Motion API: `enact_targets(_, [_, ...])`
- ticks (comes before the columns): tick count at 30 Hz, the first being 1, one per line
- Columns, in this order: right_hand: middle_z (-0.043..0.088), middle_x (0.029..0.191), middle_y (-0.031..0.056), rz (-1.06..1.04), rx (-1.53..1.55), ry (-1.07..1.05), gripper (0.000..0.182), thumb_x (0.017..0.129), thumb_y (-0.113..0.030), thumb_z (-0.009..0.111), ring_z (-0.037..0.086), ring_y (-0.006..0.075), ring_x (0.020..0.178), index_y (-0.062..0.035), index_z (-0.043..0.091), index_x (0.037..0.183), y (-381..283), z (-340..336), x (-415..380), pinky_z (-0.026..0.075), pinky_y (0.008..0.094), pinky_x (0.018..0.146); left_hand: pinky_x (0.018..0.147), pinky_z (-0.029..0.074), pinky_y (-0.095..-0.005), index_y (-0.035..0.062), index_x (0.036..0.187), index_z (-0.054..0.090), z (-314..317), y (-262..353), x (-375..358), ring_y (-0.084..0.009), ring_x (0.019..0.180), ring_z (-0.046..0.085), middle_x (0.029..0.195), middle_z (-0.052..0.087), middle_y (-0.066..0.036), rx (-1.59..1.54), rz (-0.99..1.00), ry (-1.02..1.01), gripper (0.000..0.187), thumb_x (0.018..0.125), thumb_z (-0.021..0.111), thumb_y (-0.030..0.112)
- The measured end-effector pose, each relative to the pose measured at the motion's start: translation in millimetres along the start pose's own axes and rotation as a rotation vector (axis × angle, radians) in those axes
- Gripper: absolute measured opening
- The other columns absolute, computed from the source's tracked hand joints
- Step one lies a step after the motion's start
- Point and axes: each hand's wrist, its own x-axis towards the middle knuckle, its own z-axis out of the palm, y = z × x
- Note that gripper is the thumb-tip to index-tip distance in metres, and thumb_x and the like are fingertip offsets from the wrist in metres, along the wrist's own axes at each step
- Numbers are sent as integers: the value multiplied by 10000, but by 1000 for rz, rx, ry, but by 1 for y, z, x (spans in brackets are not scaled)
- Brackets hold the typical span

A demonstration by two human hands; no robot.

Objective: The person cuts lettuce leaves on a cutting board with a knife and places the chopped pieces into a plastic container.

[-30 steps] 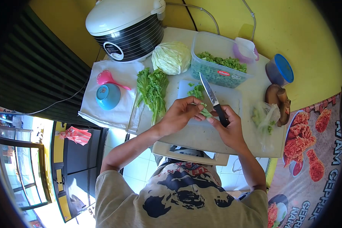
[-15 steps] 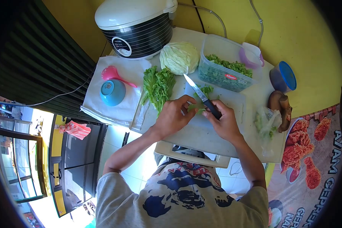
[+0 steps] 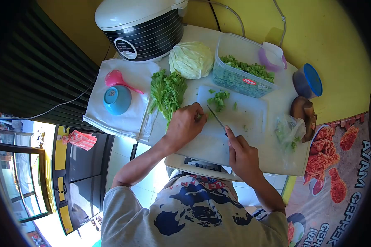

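Note:
My right hand [image 3: 243, 155] is closed round the handle of a knife [image 3: 217, 117], its forefinger stretched along the top. The blade slants down over a white cutting board [image 3: 253, 117], its tip close to my left hand [image 3: 186, 124]. The left fingers are curled at the board's left edge round a bit of green lettuce, mostly hidden by them. Chopped lettuce [image 3: 219, 100] lies on the board just beyond the blade. A bunch of leafy lettuce [image 3: 167, 91] rests left of the board, above my left wrist.
Behind the board stand a cabbage [image 3: 191, 60] and a clear tub [image 3: 243, 84] holding chopped greens. A rice cooker [image 3: 152, 41] fills the back left, near a blue bowl [image 3: 117, 100] and pink ladle [image 3: 115, 78]. On the right are a plastic bag [image 3: 288, 131] and blue-lidded container [image 3: 308, 81].
The knife has swung from pointing up between my hands down to the board. My right hand moved toward me; my left hand drew slightly left and curled tighter. The view shifted a little.

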Motion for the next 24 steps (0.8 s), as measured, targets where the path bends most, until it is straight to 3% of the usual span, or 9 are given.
enact_targets(2, [612,838,58,14,-38,-26,708,890,1,661,617,221,562,-134,490,1563,-5,1,-9,511,368,493,593,547,-369,-1,925,672,2,-5,-1,-254,607,700,705,690,-154,14,20,21,168,892,779,125])
enact_targets(24, [617,840,72,49,-25,-87,678,892,7,656,599,223,539,-105,516,1546,-3,-4,-16,504,366,481,574,529,-384,2,910,657,-1,-4,2,-269,578,679,673,667,-153,-27,9,-8,179,892,781,129])
